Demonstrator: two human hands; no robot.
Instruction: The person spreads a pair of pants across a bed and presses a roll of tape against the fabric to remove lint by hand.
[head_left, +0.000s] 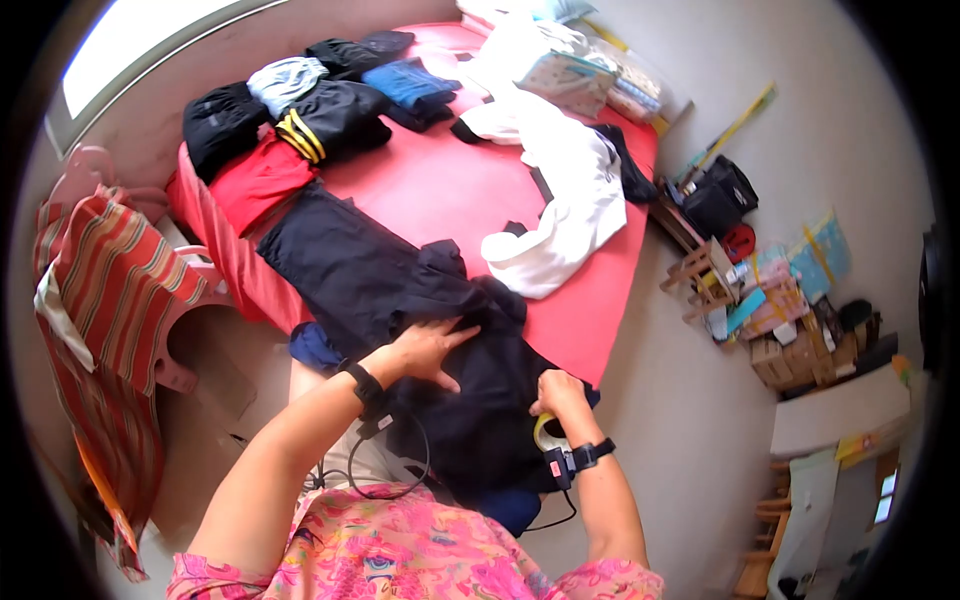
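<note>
A large black garment (350, 250) stretches from the bed's near left part down over my lap. My left hand (432, 352) lies on it with the fingers spread. At its right edge my right hand (560, 392) is closed, with the fingers curled on the black cloth. A yellow ring-like thing (546, 434) shows just below my right hand, partly hidden by the wrist. Both wrists wear black bands with small devices and cables.
The pink bed (400, 180) holds folded dark clothes (335, 115), a red garment (262, 182), jeans (412, 85) and a white garment (580, 190). A chair with striped cloth (120, 270) stands left. Boxes (790, 355) and a wooden stool (705, 285) stand right.
</note>
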